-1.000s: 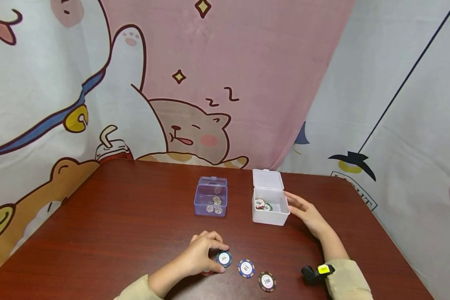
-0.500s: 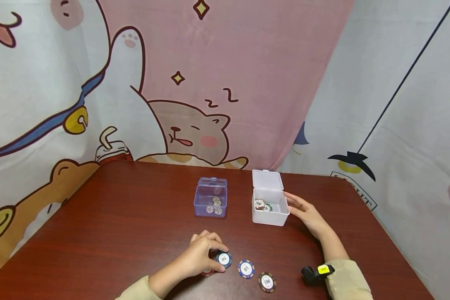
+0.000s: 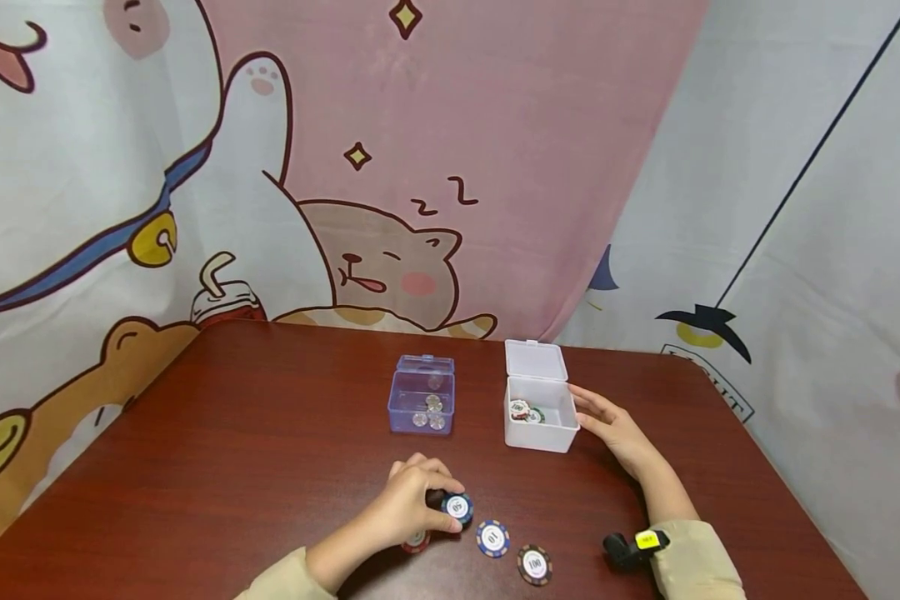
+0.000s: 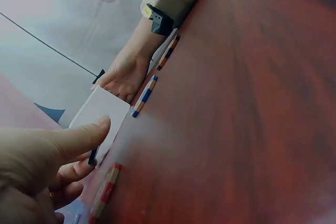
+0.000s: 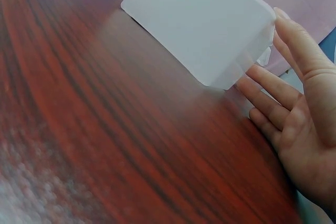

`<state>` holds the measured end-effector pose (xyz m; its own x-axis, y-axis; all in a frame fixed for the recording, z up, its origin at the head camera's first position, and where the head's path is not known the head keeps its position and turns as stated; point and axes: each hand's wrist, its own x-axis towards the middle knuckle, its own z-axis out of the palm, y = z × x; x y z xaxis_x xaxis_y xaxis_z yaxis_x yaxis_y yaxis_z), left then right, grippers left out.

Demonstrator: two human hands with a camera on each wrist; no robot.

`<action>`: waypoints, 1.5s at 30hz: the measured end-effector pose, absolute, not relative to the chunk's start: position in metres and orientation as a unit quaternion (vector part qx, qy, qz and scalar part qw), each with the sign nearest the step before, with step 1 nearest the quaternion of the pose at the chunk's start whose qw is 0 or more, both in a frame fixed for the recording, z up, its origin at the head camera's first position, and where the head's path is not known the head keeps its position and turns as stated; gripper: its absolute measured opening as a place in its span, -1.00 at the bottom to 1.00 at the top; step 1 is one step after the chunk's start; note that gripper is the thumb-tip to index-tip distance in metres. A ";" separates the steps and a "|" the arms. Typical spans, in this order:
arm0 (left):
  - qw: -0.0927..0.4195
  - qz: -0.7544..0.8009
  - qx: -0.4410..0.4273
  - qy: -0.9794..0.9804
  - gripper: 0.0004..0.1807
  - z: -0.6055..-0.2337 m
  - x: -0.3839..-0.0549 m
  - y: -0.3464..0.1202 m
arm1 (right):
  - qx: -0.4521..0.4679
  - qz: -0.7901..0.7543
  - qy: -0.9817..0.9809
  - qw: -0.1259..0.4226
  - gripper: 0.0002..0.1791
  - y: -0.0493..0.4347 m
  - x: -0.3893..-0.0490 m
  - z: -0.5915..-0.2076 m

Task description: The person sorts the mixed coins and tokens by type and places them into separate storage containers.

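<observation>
My left hand (image 3: 412, 502) pinches a dark blue-green poker chip (image 3: 458, 507) marked 50 between thumb and fingers. In the left wrist view only a thin dark edge of that chip (image 4: 93, 156) shows. Below the hand, partly covered by it, lies a red poker chip (image 3: 416, 543). A blue poker chip (image 3: 492, 538) marked 10 and a black one (image 3: 534, 565) marked 100 lie to the right. With straight, relaxed fingers, my right hand (image 3: 617, 431) touches the right side of a white plastic box (image 3: 543, 435), whose lid stands up. Several chips (image 3: 525, 410) are inside it.
Left of the white box stands a translucent blue box (image 3: 405, 423), lid raised, holding several clear, shiny round pieces (image 3: 435, 410). Both boxes are on a red-brown wooden table (image 3: 232, 433). A cartoon-printed cloth (image 3: 540, 167) hangs behind the table. A wrist camera (image 3: 630, 548) sits on the right forearm.
My left hand has moved slightly right and away from me, taking the dark 50 chip along, and more of the red chip now shows. My right hand and both boxes have stayed put.
</observation>
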<state>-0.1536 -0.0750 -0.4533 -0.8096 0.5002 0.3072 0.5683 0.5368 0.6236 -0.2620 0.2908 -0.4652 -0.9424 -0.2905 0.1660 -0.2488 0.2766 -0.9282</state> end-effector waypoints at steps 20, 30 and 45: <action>0.077 -0.380 -0.297 -0.873 -0.57 -0.432 -0.179 -0.041 | -0.166 -0.576 0.800 0.018 -0.41 0.290 -0.264 -0.467; 0.100 -0.388 -0.281 -0.872 -0.55 -0.427 -0.192 -0.025 | -0.164 -0.576 0.800 0.017 -0.41 0.290 -0.263 -0.466; 0.136 -0.363 -0.265 -0.883 -0.55 -0.408 -0.211 -0.007 | -0.164 -0.571 0.804 0.021 -0.41 0.292 -0.264 -0.468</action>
